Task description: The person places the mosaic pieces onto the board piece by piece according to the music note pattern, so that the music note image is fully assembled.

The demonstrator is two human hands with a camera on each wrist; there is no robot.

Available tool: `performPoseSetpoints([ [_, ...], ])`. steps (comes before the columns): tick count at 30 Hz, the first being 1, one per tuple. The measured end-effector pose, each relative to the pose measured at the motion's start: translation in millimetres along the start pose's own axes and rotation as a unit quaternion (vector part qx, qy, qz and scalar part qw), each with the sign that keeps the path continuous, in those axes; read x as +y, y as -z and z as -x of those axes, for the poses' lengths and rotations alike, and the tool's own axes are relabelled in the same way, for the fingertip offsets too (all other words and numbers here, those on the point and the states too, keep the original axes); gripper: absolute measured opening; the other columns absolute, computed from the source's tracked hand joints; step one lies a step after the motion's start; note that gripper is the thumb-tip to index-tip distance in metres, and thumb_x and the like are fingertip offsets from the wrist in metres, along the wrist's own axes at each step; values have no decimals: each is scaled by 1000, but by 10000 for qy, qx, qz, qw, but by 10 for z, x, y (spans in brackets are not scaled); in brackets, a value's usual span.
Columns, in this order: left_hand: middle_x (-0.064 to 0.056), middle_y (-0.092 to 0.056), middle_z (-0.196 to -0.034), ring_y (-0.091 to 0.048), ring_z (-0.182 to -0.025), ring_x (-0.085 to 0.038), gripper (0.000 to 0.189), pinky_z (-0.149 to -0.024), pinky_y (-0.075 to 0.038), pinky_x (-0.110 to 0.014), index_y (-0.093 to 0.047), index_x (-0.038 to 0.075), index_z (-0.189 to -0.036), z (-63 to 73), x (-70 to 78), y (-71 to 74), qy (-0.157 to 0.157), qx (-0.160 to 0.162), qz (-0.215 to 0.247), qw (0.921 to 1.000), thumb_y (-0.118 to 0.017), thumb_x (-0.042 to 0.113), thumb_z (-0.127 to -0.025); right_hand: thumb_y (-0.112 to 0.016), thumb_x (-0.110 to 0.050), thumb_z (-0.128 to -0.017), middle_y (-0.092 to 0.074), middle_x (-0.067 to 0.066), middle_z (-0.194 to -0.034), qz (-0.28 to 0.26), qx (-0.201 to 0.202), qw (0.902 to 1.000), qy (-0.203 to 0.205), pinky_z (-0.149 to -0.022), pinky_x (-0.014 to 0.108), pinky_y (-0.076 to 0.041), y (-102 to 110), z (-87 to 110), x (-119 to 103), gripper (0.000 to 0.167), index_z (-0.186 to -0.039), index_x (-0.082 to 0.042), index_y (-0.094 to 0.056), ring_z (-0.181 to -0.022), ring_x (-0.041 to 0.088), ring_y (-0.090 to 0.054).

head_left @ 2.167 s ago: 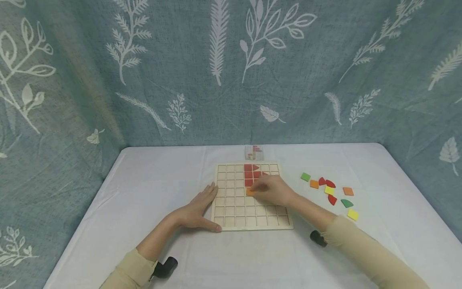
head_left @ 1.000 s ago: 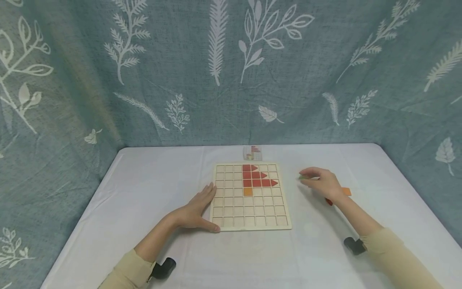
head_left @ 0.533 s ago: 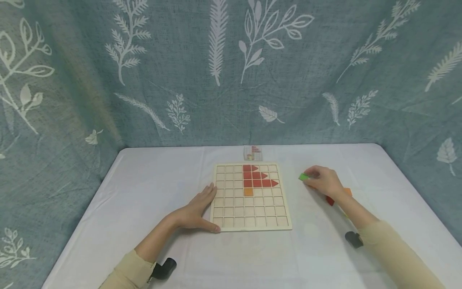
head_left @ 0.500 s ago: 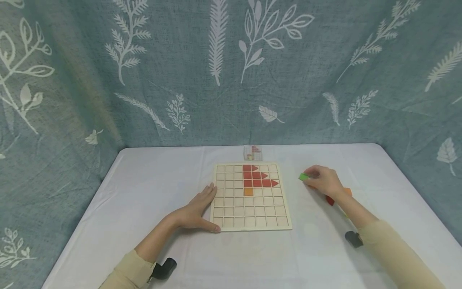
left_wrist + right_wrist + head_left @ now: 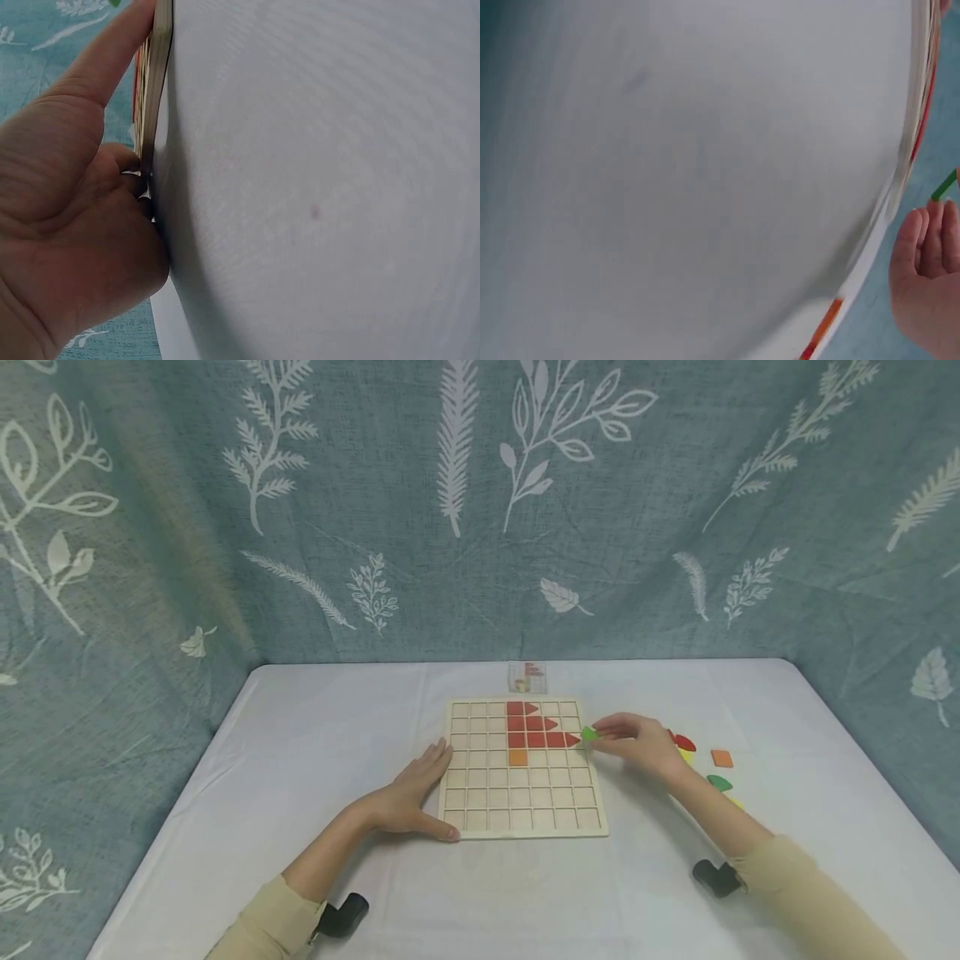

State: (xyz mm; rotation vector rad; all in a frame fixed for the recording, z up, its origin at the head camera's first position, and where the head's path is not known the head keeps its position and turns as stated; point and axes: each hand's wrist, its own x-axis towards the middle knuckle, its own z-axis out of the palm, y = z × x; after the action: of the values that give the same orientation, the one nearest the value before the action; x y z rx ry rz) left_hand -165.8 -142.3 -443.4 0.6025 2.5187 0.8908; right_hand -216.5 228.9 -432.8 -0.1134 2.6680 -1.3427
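Note:
A square wooden grid board point(image 5: 480, 797) lies on the white table. Red squares and red pointed pieces form three rows in its upper part, with an orange square point(image 5: 518, 757) in a cell below them. My left hand point(image 5: 405, 795) rests against the board's left edge, fingers and thumb spread along it. My right hand point(image 5: 637, 745) pinches a light green square tile point(image 5: 589, 734) above the board's right edge, beside the tip of the longest red row. In the right wrist view the green tile point(image 5: 945, 184) appears edge-on at the fingertips.
Right of the board lie loose pieces: an orange square point(image 5: 722, 758), a dark green curved piece point(image 5: 719, 782), a red curved piece point(image 5: 685, 742) and yellow pieces partly hidden by the right arm. A small pattern card point(image 5: 528, 677) stands behind the board.
My right hand placed the orange square on the board, moved to the loose pieces, picked up the green tile and carried it left to the board's edge. The left hand stays put.

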Motion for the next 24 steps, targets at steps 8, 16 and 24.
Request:
performPoseSetpoints([
  [8, -19, 3, -162, 5, -148, -32, 124, -119, -2, -50, -7, -3, -154, -1, -7, 7, -56, -38, 8, 10000, -86, 43, -70, -79, -29, -83, -69, -1, -98, -14, -545, 9973, 487, -84, 37, -51, -350, 89, -254, 29, -107, -14, -73, -98, 19, -61],
  [16, -18, 4, -162, 6, -148, -32, 125, -119, -2, -50, -6, -2, -155, -2, -16, 17, -39, -48, -39, 10000, -86, 44, -70, -79, -23, -82, -71, -8, -96, 564, -1085, 9762, 1792, -83, 31, -54, -635, 47, -354, 16, -97, -17, -74, -91, 12, -65],
  [24, -19, 4, -162, 6, -148, -33, 124, -119, -2, -49, -6, -3, -154, -11, -19, 13, -59, -55, -10, 10000, -85, 44, -71, -77, -8, -82, -71, -8, -92, 799, -1027, 9576, 2571, -83, 26, -54, -746, 54, -433, 11, -93, -13, -77, -92, 11, -65],
])
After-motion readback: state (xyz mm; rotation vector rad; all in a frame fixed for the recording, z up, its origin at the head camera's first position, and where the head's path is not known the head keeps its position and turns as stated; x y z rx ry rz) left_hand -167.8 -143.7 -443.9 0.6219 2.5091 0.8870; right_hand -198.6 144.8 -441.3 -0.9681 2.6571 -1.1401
